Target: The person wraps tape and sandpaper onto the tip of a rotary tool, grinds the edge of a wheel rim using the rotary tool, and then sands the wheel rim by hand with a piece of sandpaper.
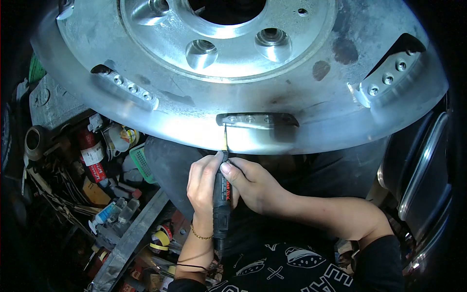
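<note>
Rotary tool [222, 194] gripped by both hands; tip on metal disc [292, 97]

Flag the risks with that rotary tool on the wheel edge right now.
1. The rotary tool tip sits at the slot near the wheel rim; a slip could gouge the polished face.
2. Right hand fingertips pinch close to the bit.
3. The left hand wears a loose bracelet beside the tool body; it might snag.

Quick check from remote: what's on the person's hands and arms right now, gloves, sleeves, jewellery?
No gloves: both hands bare. The left hand has a thin gold bracelet at the wrist and a dark band lower down. The right hand has a bare forearm ending in a black sleeve.
</note>
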`<move>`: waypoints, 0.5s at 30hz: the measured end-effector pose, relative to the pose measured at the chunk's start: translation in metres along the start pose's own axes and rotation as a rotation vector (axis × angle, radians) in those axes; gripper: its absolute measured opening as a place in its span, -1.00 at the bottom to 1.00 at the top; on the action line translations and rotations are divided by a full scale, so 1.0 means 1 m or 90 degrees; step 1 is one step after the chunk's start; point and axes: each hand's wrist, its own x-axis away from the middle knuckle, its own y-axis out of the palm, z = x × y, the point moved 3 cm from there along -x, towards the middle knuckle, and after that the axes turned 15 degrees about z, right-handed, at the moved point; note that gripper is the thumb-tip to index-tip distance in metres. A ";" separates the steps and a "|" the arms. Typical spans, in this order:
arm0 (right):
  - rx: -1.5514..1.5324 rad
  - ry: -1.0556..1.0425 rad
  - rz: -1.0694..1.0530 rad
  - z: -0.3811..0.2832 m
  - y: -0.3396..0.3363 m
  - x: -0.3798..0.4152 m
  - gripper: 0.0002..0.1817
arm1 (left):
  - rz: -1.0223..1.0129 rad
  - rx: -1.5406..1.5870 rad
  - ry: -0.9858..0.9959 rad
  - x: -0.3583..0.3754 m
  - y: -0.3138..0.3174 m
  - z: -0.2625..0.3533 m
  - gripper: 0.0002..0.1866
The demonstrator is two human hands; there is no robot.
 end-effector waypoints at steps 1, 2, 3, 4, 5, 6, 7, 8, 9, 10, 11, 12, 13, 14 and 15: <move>0.009 0.005 0.001 0.000 0.000 0.000 -0.54 | -0.008 0.001 0.000 -0.001 0.000 0.002 -0.59; 0.009 0.004 0.001 -0.003 -0.001 0.002 -0.54 | -0.016 0.001 -0.001 -0.002 0.000 0.003 -0.59; -0.014 0.053 -0.008 -0.006 -0.003 0.005 -0.55 | -0.015 0.000 0.000 -0.003 0.000 0.003 -0.59; -0.039 0.104 -0.017 -0.006 -0.003 0.007 -0.56 | -0.023 0.023 -0.003 -0.003 0.001 0.004 -0.59; -0.040 0.105 -0.018 -0.002 -0.001 0.008 -0.56 | -0.033 0.047 -0.006 -0.003 0.001 0.004 -0.59; -0.036 0.066 0.005 0.001 -0.001 0.008 -0.56 | -0.037 0.049 -0.001 -0.004 0.001 0.005 -0.59; -0.032 0.026 0.029 0.002 -0.001 0.007 -0.57 | -0.039 0.049 -0.001 -0.003 0.001 0.005 -0.59; -0.033 0.027 0.030 0.001 -0.001 0.007 -0.57 | -0.031 0.041 -0.004 -0.003 0.001 0.005 -0.58; -0.055 0.047 0.020 0.001 0.001 0.006 -0.58 | -0.022 0.034 -0.007 -0.003 0.001 0.004 -0.58; -0.077 0.066 0.009 0.000 0.003 0.005 -0.58 | -0.021 0.034 -0.007 -0.002 0.001 0.002 -0.58; -0.075 0.065 0.007 0.000 0.003 0.004 -0.58 | -0.013 0.024 -0.003 -0.002 0.001 0.001 -0.59; -0.066 0.040 0.017 0.001 0.003 0.004 -0.58 | -0.003 0.014 0.000 -0.001 0.001 0.000 -0.59; -0.057 0.016 0.026 0.001 0.003 0.003 -0.59 | 0.000 0.015 -0.001 -0.001 0.001 0.001 -0.59; -0.055 0.015 0.025 0.001 0.003 0.004 -0.59 | -0.005 0.027 -0.001 -0.002 0.002 0.002 -0.59; -0.057 0.033 0.033 0.003 0.002 0.006 -0.59 | -0.011 0.039 0.000 -0.003 0.002 0.003 -0.60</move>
